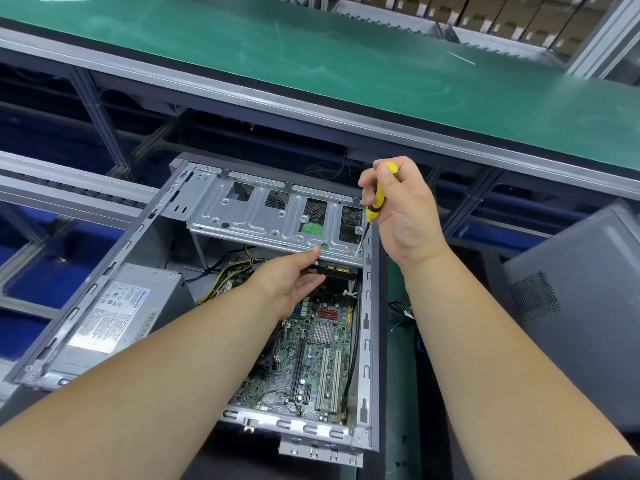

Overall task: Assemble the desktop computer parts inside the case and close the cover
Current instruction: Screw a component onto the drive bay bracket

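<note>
Computer case (367,344) lay open on its side on the near work surface, cover off. Inside: motherboard (313,348) on the floor of the case, power supply (117,313) at the left wall, silver drive cage (273,216) across the far end. Right hand (401,209) gripped a yellow-handled screwdriver (375,199), fingers curled round the handle, tip set on a screw (357,251) at the cage's near right corner. Left hand (291,282) reached under the cage, thumb against its near edge, fingers fairly straight beneath a black drive (337,270). Grey side cover (581,306) stood just right of the case. Green conveyor belt (311,57) ran beyond.
</note>
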`<state>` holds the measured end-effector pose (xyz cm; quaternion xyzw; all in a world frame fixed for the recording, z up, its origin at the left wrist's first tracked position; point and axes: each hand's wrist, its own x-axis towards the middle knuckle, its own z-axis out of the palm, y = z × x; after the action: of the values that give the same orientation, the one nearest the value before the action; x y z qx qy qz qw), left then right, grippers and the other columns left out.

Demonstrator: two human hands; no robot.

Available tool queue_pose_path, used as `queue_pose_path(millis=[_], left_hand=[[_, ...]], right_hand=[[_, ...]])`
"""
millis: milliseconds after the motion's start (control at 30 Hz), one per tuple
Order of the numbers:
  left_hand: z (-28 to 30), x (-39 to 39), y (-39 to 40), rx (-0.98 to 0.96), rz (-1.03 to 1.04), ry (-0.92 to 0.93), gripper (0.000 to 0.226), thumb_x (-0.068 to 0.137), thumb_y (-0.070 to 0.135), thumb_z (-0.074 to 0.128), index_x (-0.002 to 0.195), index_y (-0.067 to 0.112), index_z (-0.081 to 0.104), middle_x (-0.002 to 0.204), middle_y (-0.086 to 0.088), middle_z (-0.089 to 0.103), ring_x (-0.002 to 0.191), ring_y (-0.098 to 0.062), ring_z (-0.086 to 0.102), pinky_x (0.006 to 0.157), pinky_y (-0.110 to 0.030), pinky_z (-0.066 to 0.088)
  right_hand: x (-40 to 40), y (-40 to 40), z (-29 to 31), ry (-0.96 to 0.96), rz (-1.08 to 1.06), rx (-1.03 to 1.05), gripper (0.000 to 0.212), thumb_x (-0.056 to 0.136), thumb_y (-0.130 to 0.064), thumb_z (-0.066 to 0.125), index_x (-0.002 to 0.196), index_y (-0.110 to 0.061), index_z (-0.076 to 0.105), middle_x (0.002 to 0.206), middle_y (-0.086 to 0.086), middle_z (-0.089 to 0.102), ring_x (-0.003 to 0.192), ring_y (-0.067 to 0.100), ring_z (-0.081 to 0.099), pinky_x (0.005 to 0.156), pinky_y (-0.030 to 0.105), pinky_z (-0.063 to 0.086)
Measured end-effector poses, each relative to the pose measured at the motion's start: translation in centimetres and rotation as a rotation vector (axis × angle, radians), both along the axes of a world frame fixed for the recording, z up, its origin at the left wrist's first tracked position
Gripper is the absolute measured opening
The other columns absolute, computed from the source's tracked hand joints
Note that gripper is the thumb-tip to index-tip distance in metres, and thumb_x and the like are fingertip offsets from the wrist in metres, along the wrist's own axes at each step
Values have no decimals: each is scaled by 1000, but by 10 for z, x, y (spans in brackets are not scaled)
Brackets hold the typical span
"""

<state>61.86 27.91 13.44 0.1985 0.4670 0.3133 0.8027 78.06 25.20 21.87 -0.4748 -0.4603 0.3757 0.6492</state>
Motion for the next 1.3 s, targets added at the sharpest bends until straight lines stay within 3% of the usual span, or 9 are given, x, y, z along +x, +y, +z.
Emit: queue_pose_path(millis=[100, 200, 500, 633, 767, 1000, 1133, 1200, 1300], left_hand=[[1, 0, 0, 0, 7, 7, 49, 80, 17, 78, 120, 1, 54, 121, -12, 48, 100, -24, 62, 62, -24, 60], [2, 0, -1, 1, -2, 4, 38, 81, 16, 78, 109, 3, 56, 115, -11, 48, 99, -24, 61, 63, -25, 60], [4, 0, -3, -1, -6, 8, 33, 82, 16, 77, 104, 5, 55, 112, -9, 47, 97, -23, 61, 65, -25, 60], [5, 0, -3, 7, 2, 15, 53, 82, 17, 77, 125, 0, 51, 120, -11, 46, 101, -24, 60, 65, -25, 60], [7, -1, -3, 7, 3, 21, 58, 81, 17, 78, 128, 0, 50, 121, -12, 46, 101, -23, 60, 66, -25, 61], [10, -1, -5, 1, 2, 33, 52, 80, 18, 78, 122, 2, 52, 117, -10, 46, 100, -23, 61, 66, -25, 61], [14, -1, -8, 7, 1, 52, 55, 81, 18, 78, 126, 1, 51, 131, -13, 47, 101, -23, 61, 69, -26, 61], [19, -2, -8, 11, -19, 77, 54, 82, 18, 77, 127, 1, 52, 138, -15, 44, 101, -23, 61, 74, -29, 60], [25, -4, -7, 5, -77, 132, 54, 85, 19, 74, 130, 4, 48, 141, -20, 41, 101, -27, 63, 86, -35, 58]], right_hand=[[-1, 0, -3, 39, 13, 16, 22, 100, -31, 42, 104, -18, 59, 78, -3, 59, 68, 12, 48, 70, 25, 42], [2, 0, -5, 74, 33, 30, 35, 105, -32, 33, 115, -16, 63, 79, -2, 57, 71, 11, 49, 72, 25, 43], [-1, 0, -8, 191, 18, 39, 22, 99, -28, 51, 103, -16, 69, 79, 0, 59, 72, 12, 53, 71, 22, 47], [-1, 1, -5, 189, -20, 34, 20, 97, -27, 54, 101, -18, 71, 80, -2, 66, 84, 18, 66, 85, 30, 51], [-1, -1, -3, 131, -61, 15, 17, 95, -29, 57, 92, -24, 74, 82, -1, 72, 97, 27, 68, 89, 34, 51], [-6, -4, 2, 2, -179, -18, 14, 90, -35, 64, 90, -27, 75, 86, 4, 71, 92, 23, 68, 80, 33, 54], [-6, -8, 3, -160, -304, -32, 20, 95, -33, 59, 102, -19, 71, 90, -1, 72, 83, 12, 63, 69, 28, 56], [-2, -14, 4, -313, -335, -82, 18, 98, -32, 57, 109, -20, 65, 93, -4, 71, 89, 11, 65, 76, 37, 59], [4, -24, 5, -568, -351, -177, 16, 95, -32, 62, 110, -27, 59, 94, -13, 65, 92, 6, 65, 83, 34, 57]])
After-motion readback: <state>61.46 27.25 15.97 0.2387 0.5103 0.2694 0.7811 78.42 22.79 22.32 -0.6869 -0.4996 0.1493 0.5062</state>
